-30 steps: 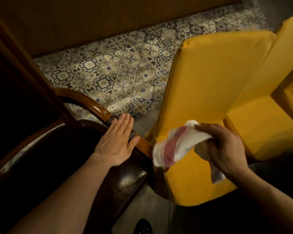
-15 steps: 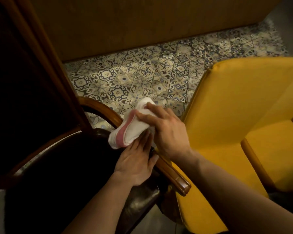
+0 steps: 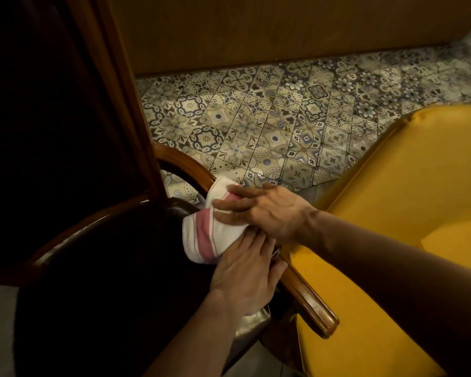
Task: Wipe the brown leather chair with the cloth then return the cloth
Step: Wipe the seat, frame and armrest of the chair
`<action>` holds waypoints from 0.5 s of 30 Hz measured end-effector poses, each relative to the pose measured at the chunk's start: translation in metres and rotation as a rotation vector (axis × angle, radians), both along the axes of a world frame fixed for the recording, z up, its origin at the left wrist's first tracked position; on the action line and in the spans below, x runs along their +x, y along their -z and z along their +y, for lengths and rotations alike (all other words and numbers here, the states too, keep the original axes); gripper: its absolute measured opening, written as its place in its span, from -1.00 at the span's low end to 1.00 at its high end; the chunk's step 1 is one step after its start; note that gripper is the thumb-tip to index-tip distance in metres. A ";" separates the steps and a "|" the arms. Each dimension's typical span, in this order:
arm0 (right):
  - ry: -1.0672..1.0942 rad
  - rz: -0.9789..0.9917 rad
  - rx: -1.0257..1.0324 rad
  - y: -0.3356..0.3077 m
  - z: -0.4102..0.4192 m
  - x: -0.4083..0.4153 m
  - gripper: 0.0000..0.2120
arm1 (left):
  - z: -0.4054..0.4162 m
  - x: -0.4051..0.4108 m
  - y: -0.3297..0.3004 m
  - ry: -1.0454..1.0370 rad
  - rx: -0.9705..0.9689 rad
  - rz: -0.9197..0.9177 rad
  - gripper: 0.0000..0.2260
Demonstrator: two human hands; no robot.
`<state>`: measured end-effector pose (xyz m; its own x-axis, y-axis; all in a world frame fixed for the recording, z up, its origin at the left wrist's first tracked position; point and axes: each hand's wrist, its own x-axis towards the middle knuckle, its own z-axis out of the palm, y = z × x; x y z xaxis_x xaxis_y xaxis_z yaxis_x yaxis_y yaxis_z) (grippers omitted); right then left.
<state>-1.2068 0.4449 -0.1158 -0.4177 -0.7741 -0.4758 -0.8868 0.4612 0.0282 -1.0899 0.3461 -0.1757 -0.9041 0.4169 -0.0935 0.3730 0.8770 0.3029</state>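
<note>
The brown leather chair [image 3: 114,273] fills the left of the view, with a dark seat, a dark backrest and a curved wooden armrest [image 3: 307,300] on its right side. A white cloth with a pink stripe [image 3: 207,235] lies against the armrest at the seat's right edge. My right hand [image 3: 267,213] presses flat on top of the cloth, fingers stretched left. My left hand [image 3: 245,278] rests flat on the armrest just below, its fingertips touching the cloth's lower edge. Part of the cloth is hidden under my right hand.
A yellow upholstered chair [image 3: 408,202] stands close on the right, almost touching the armrest. Patterned floor tiles [image 3: 269,121] spread behind both chairs, ending at a wooden wall panel [image 3: 256,31] at the back.
My right hand carried the cloth from over the yellow chair leftward onto the brown chair's armrest and now presses it down. My left hand stayed on the armrest. The view shifted left.
</note>
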 end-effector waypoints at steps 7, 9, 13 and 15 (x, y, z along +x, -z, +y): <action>-0.046 0.019 -0.010 0.009 -0.013 -0.030 -0.29 | -0.002 -0.001 0.009 0.049 -0.003 -0.002 -0.35; -0.031 0.031 -0.024 0.009 -0.026 -0.037 -0.24 | -0.001 -0.001 0.011 0.050 0.009 0.009 -0.35; 0.000 0.050 -0.080 0.012 -0.045 -0.053 -0.26 | -0.002 -0.004 0.017 0.056 0.036 0.001 -0.35; 0.029 0.056 -0.096 0.014 -0.047 -0.056 -0.26 | -0.002 -0.004 0.018 0.050 0.043 0.005 -0.35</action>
<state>-1.2623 0.3978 -0.1301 -0.4643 -0.8021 -0.3756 -0.8714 0.4895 0.0319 -1.0940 0.3439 -0.1939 -0.8825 0.4651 -0.0701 0.4176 0.8432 0.3385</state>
